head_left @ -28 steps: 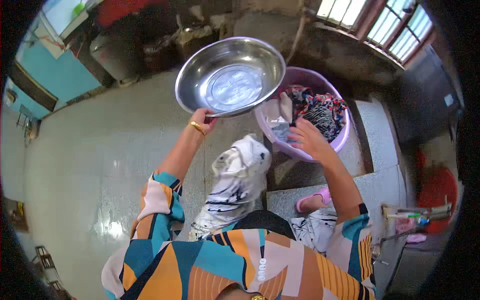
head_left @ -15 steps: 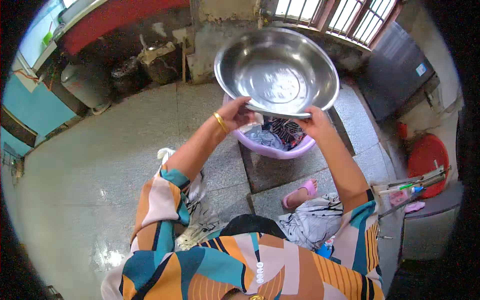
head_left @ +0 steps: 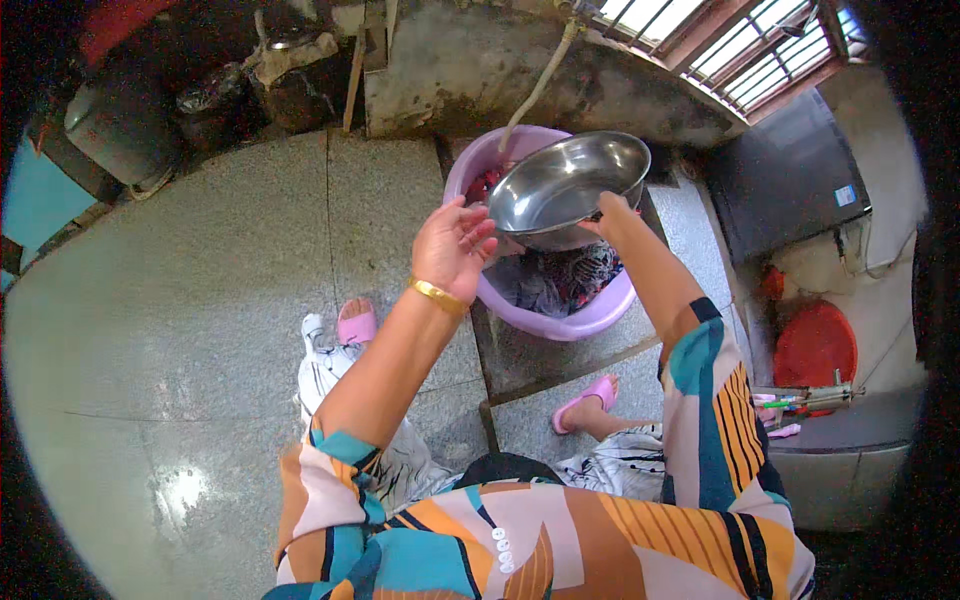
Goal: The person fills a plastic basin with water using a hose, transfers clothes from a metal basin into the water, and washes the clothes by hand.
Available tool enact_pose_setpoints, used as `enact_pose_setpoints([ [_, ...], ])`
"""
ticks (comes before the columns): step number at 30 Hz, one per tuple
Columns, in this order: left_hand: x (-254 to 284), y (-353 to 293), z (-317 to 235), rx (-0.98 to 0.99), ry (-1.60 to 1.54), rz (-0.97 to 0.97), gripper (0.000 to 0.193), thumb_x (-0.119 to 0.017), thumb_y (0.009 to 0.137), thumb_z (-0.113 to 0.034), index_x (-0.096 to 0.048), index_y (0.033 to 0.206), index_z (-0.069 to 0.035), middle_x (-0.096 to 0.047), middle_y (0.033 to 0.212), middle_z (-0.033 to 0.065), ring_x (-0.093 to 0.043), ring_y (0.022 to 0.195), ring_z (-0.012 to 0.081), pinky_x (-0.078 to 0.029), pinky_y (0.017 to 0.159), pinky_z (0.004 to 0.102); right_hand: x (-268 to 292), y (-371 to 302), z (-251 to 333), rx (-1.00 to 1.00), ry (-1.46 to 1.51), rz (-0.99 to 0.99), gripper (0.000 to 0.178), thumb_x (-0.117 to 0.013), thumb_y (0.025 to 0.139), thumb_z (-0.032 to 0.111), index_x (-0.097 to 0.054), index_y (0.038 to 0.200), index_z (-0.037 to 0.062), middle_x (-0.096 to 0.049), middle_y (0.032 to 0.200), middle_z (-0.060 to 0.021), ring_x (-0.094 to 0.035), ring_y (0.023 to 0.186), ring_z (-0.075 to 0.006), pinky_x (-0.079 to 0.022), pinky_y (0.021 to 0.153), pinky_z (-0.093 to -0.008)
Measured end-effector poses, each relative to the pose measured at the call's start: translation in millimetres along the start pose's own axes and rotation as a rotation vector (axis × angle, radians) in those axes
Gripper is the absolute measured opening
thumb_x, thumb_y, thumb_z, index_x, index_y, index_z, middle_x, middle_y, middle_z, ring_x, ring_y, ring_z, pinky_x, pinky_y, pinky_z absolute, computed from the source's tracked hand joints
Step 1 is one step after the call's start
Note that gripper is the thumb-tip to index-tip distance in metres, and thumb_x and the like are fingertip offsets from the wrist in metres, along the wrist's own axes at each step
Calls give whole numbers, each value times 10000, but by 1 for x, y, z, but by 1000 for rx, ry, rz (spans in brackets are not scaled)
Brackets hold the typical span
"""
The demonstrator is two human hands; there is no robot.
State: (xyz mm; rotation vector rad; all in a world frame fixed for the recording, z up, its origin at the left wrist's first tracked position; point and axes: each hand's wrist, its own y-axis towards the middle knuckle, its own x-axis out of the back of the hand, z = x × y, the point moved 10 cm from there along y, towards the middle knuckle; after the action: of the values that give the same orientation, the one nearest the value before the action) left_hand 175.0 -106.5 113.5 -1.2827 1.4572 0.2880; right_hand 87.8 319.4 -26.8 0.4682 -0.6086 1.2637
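A shiny steel basin (head_left: 562, 190) is tilted over a purple tub (head_left: 560, 326) on the floor. My right hand (head_left: 612, 216) grips its near right rim, fingers partly hidden behind the metal. Beside the basin's left edge, my left hand (head_left: 455, 248) is turned palm up with its fingers apart and nothing in them; a gold bangle circles that wrist. Wet clothes (head_left: 560, 278), dark and patterned, fill the near side of the tub, and some red cloth (head_left: 484, 186) shows at its far left. The basin covers the middle of the tub.
A pale hose (head_left: 545, 85) hangs from the wall down to the tub. A dark grey appliance (head_left: 790, 175) and a round red basin (head_left: 816, 345) stand at the right. Grey bins (head_left: 125, 130) line the far left wall. My pink slippers (head_left: 585, 404) are on the tiles.
The basin has lowered toward the tub and tilted. My left hand has let go of its rim and turned palm up; my right hand still holds it. The view has shifted, and the hose now shows.
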Motion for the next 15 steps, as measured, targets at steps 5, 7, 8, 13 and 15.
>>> enact_pose_setpoints([
  [5, 14, -18, -41, -88, -28, -53, 356, -524, 777, -130, -438, 1118, -73, -516, 902, 74, -496, 797, 180, -427, 685, 314, -56, -1, 77, -541, 363, -144, 547, -609, 633, 321, -464, 1069, 26, -515, 1042, -181, -516, 946, -342, -463, 761, -405],
  [7, 14, -21, -47, -100, -26, -64, 339, -526, 774, -121, -457, 1102, -69, -532, 872, 60, -505, 769, 166, -435, 671, 305, -49, -2, 82, -682, 506, -214, 483, -547, 682, 262, -436, 1099, 46, -491, 1073, -175, -506, 960, -339, -473, 744, -426],
  [8, 14, -21, -47, -83, -69, -70, 332, -529, 767, -103, -473, 1092, -67, -550, 821, 45, -517, 723, 154, -449, 637, 294, -46, -1, 81, -735, 566, -233, 454, -515, 706, 233, -423, 1115, 57, -478, 1089, -172, -501, 967, -338, -478, 735, -437],
  [13, 19, -23, -53, -91, -85, -53, 319, -522, 768, -85, -482, 1085, -68, -561, 760, 38, -528, 658, 150, -463, 602, 284, -51, 6, 89, -916, 792, -251, 363, -359, 828, 85, -354, 1191, 109, -418, 1167, -159, -478, 1003, -332, -503, 691, -489],
  [15, 8, -21, -49, -54, -97, 4, 316, -519, 771, -85, -482, 1084, -65, -560, 757, 36, -525, 653, 145, -458, 597, 280, -23, 13, 53, -942, 763, -343, 414, -338, 842, 88, -272, 1248, 123, -329, 1250, -131, -380, 1102, -339, -494, 750, -474],
])
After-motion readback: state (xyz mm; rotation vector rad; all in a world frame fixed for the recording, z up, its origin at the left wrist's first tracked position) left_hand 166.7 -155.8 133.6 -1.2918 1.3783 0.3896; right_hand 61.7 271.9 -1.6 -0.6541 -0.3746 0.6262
